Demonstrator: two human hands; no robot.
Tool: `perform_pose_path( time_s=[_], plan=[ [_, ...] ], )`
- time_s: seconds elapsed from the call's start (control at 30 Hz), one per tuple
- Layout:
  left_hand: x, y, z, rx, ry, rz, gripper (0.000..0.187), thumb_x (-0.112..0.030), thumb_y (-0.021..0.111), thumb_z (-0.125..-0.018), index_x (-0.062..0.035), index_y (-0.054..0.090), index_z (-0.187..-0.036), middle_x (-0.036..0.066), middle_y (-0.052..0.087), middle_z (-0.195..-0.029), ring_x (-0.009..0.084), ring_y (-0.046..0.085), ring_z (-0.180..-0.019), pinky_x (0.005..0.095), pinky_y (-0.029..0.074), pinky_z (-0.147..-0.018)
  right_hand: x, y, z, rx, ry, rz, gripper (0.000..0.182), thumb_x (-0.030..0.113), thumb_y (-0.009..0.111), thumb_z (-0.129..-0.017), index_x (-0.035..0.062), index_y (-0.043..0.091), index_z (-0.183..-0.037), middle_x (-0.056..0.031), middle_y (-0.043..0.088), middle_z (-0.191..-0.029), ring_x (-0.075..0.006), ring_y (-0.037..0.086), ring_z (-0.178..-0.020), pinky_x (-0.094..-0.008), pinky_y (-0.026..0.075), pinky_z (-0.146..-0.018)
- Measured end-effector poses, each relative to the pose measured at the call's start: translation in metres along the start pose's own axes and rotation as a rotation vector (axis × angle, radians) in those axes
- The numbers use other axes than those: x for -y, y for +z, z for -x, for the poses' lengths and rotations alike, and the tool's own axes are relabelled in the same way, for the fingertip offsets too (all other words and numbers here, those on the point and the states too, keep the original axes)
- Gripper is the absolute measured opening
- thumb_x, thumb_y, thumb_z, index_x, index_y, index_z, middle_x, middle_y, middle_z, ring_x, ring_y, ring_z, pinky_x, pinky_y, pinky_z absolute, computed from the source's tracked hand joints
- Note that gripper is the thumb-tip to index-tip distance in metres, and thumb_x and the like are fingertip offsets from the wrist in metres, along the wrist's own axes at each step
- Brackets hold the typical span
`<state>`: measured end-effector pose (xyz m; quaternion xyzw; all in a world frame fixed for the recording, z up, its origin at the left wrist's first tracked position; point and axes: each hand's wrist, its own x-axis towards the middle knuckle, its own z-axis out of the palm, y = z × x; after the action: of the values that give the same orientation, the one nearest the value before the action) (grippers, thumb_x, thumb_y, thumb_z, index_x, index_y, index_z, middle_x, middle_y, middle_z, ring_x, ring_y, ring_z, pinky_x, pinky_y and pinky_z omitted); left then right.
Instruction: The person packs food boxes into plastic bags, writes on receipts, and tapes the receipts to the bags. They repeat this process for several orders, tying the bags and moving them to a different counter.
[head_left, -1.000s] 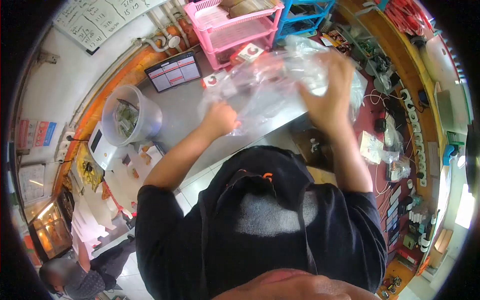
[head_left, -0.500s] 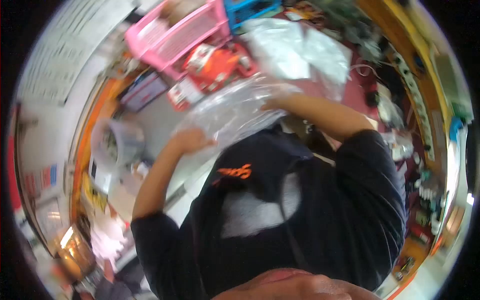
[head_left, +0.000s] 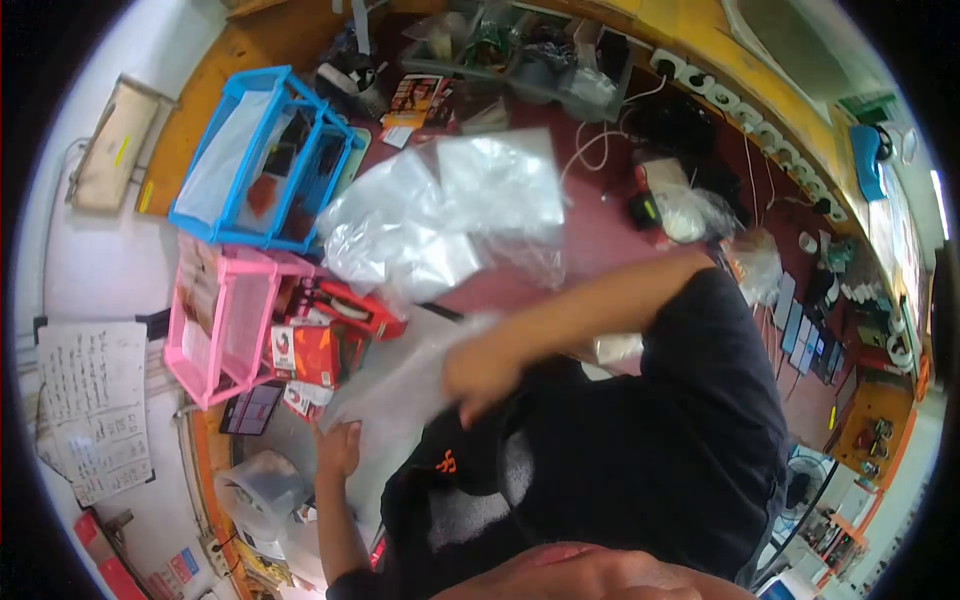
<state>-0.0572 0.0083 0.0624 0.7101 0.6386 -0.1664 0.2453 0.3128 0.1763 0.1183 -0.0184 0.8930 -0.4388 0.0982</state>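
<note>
A clear plastic bag (head_left: 395, 375) lies stretched over the grey work surface in front of my body. At its lower left edge my left hand (head_left: 338, 448) pinches the plastic between thumb and fingers. My right hand (head_left: 482, 372) is over the bag's right side, smeared by motion, with its fingers pointing down; whether it grips the plastic is unclear. Beyond the bag, a pile of silvery-white plastic bags (head_left: 500, 185) rests on the dark red surface. A red and white box (head_left: 303, 353) stands just left of the clear bag.
A pink rack (head_left: 222, 325) and a blue rack (head_left: 255, 225) stand at the left. Below them is a translucent bucket (head_left: 258, 490). A divided grey tray (head_left: 520, 85) is at the back. Power sockets (head_left: 745, 115) and cables run along the right rear edge.
The view has swung, bringing the blue rack and rear tray into fuller sight. My right hand has moved off the bag's far edge toward my body. My left hand stays at the near left edge.
</note>
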Motion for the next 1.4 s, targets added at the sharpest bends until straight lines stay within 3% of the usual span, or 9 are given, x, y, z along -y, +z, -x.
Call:
perform_pose_path(
  time_s=[0.2,0.33,0.47,0.6,0.97,1.03,1.1,1.23,1.4],
  plan=[
    [-0.114,-0.015,-0.034,0.008,-0.046,-0.207,0.040,-0.041,0.052,-0.090,-0.0104,0.076,-0.080,0.010,0.058,-0.130,0.0285,0.050,-0.126,0.0596,-0.001,-0.114,-0.105,-0.041,0.093,-0.737,-0.084,-0.272,0.021,0.023,0.064,-0.088,0.0025,0.064,-0.093,-0.0144,0.063,-0.089,-0.0320,0.063,-0.087,-0.0427,0.050,-0.076],
    [-0.141,-0.021,-0.047,0.009,-0.162,-0.283,0.040,-0.043,0.057,-0.087,-0.0078,0.075,-0.082,0.016,0.057,-0.130,0.0295,0.050,-0.126,0.0582,-0.002,-0.115,-0.220,-0.098,0.199,-1.473,0.686,0.040,0.014,0.014,0.061,-0.087,0.0058,0.066,-0.097,-0.0121,0.067,-0.095,-0.0256,0.065,-0.089,-0.0372,0.050,-0.079],
    [-0.142,-0.019,-0.048,0.049,-0.199,-0.298,0.042,-0.045,0.060,-0.085,-0.0051,0.075,-0.081,0.017,0.057,-0.130,0.0311,0.048,-0.127,0.0572,-0.002,-0.116,-0.307,-0.127,0.307,-1.217,1.374,0.529,0.026,0.008,0.052,-0.082,0.0084,0.069,-0.102,-0.0179,0.068,-0.100,-0.0320,0.065,-0.094,-0.0429,0.051,-0.083],
    [-0.144,-0.016,-0.049,0.069,-0.193,-0.304,0.041,-0.045,0.060,-0.084,-0.0065,0.075,-0.082,0.016,0.056,-0.131,0.0318,0.046,-0.129,0.0578,-0.002,-0.116,-0.371,-0.134,0.349,-0.414,1.225,0.633,0.020,0.015,0.057,-0.084,0.0068,0.070,-0.095,-0.0175,0.069,-0.093,-0.0315,0.066,-0.091,-0.0441,0.051,-0.078],
    [-0.210,-0.107,-0.053,-0.184,-0.105,-0.111,0.029,-0.033,0.072,-0.075,-0.0074,0.067,-0.063,0.021,0.057,-0.126,0.0361,0.052,-0.118,0.0620,0.006,-0.114,-0.158,-0.150,0.280,-1.805,0.410,-0.179,0.019,0.016,0.058,-0.094,0.0020,0.057,-0.107,-0.0081,0.067,-0.092,-0.0151,0.063,-0.083,-0.0278,0.050,-0.077],
    [-0.223,-0.139,-0.061,-0.285,0.004,-0.062,0.031,-0.033,0.073,-0.074,-0.0072,0.064,-0.060,0.021,0.057,-0.125,0.0371,0.053,-0.116,0.0629,0.007,-0.113,-0.099,-0.125,0.211,-1.754,0.153,-0.237,0.021,0.018,0.055,-0.096,0.0021,0.056,-0.110,-0.0105,0.067,-0.096,-0.0155,0.064,-0.086,-0.0268,0.050,-0.082],
    [-0.232,-0.163,-0.070,-0.349,0.172,0.049,0.030,-0.030,0.074,-0.073,-0.0060,0.060,-0.060,0.021,0.058,-0.121,0.0381,0.053,-0.113,0.0562,0.023,-0.105,-0.070,-0.092,0.160,-1.043,-0.582,0.338,0.012,0.017,0.057,-0.080,0.0075,0.061,-0.085,-0.0163,0.061,-0.106,-0.0314,0.061,-0.097,-0.0386,0.050,-0.085],
    [-0.246,-0.212,-0.089,-0.329,0.403,0.242,0.028,-0.022,0.073,-0.076,-0.0032,0.057,-0.063,0.024,0.059,-0.111,0.0391,0.055,-0.103,0.0437,0.042,-0.085,-0.106,-0.053,0.064,-0.136,0.273,0.245,0.027,0.012,0.056,-0.078,0.0017,0.065,-0.101,-0.0190,0.065,-0.094,-0.0357,0.063,-0.088,-0.0427,0.050,-0.080],
    [-0.204,-0.168,-0.116,-0.192,0.103,0.436,0.035,-0.023,0.071,-0.080,-0.0009,0.054,-0.058,0.024,0.054,-0.127,0.0443,0.050,-0.108,0.0547,0.030,-0.102,-0.162,-0.010,0.090,-0.453,0.346,0.180,0.038,0.014,0.058,-0.086,0.0018,0.059,-0.122,-0.0251,0.064,-0.109,-0.0356,0.059,-0.108,-0.0425,0.045,-0.094]
  ],
)
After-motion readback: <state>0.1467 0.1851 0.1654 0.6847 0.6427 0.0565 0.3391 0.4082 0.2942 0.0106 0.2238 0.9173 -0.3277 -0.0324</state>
